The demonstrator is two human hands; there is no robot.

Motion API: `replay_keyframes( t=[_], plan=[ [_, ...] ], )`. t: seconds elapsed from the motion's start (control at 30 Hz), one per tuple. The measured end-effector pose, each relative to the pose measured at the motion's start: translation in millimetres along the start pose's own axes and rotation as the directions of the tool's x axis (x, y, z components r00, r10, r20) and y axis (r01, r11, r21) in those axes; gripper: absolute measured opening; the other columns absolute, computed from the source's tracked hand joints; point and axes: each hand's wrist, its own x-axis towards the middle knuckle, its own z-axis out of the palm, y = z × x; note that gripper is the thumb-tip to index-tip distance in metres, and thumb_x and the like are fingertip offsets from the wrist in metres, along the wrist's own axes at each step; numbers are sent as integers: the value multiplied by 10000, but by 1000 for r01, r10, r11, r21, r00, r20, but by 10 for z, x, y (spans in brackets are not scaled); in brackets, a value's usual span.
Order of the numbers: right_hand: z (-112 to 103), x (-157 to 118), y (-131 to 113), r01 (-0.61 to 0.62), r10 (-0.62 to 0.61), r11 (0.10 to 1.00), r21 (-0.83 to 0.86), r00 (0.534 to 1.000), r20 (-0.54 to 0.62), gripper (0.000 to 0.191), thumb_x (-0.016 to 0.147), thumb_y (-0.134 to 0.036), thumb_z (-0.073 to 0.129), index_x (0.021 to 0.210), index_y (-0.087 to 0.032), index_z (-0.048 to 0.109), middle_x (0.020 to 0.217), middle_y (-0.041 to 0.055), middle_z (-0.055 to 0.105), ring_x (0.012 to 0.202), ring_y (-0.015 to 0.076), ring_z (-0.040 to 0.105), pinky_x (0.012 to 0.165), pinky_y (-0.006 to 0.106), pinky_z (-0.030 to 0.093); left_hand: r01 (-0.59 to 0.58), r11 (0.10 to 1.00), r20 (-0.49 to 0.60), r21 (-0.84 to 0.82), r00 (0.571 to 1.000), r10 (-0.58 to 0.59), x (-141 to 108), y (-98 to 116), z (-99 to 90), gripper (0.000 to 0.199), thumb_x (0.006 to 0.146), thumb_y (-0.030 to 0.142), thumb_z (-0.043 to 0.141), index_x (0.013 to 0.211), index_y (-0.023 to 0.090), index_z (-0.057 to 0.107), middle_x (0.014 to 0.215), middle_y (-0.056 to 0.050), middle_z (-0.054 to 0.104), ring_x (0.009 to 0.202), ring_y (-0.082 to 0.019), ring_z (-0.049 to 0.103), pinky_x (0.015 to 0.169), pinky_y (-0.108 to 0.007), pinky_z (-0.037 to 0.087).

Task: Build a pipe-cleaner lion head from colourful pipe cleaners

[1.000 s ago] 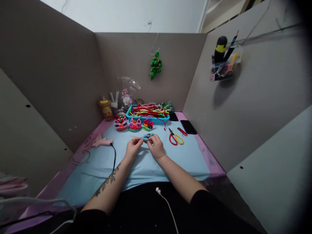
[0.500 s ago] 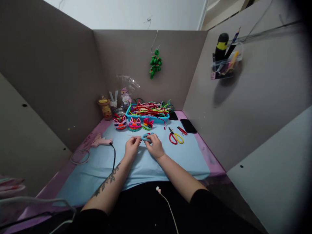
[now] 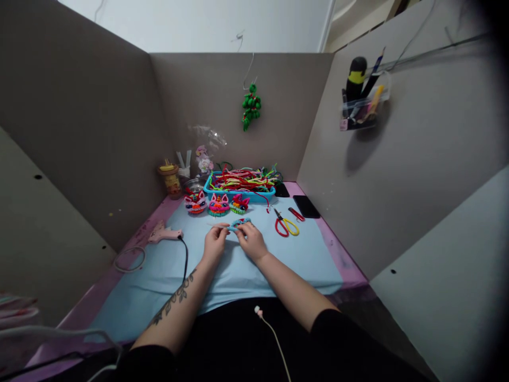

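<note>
Between my hands is a small fuzzy craft piece (image 3: pixel 240 222) in light blue with some red, built from what look like pipe cleaners. My right hand (image 3: pixel 251 240) is closed around its right side. My left hand (image 3: pixel 216 239) pinches a pale blue end at its left, and a thin light strand pokes out past those fingers. The fingertips hide part of the piece. Just beyond stand three finished-looking fuzzy animal heads: a lilac and red one (image 3: pixel 195 203), a pink and teal one (image 3: pixel 218 205) and a magenta one (image 3: pixel 239 203).
Behind the heads a blue tray (image 3: pixel 258 197) overflows with coloured pipe cleaners. Scissors (image 3: pixel 286 225), a red-handled clipper-like tool (image 3: pixel 296 214) and a black phone (image 3: pixel 306 207) lie right. A pink glue gun (image 3: pixel 164 233) with black cord lies left. Grey partitions (image 3: pixel 238 74) enclose the table.
My fingers have shifted slightly on the light blue piece, and more of its red and blue top shows. The view has tilted a little; the other things stay in place.
</note>
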Motion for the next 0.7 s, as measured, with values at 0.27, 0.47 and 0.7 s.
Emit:
replay_keyframes(
  t=[0.27,0.47,0.7],
  plan=[
    [-24,9,-20,-49,48,998,-26,998,-44,120,866,-222,501,835,-195,613,823,51,608,772,175,551,721,285,449,39,999,31,22,999,-39,-3,22,-5,326,729,400,614,905,128,650,885,-86,687,731,-164,624,676,-274,464],
    [-37,11,-37,-77,75,997,-31,995,-62,148,875,-223,478,814,-196,611,810,48,600,762,173,555,717,284,447,33,996,-12,86,999,-33,12,-25,-33,274,736,393,595,809,133,637,754,-76,681,699,-178,615,650,-282,457],
    [-27,11,-38,-59,56,997,-41,996,-66,148,879,-238,483,822,-204,615,818,48,608,783,175,562,735,290,450,12,993,-108,122,994,2,14,-15,-52,273,734,409,582,755,142,635,732,-74,679,685,-185,615,651,-296,459]
  ],
)
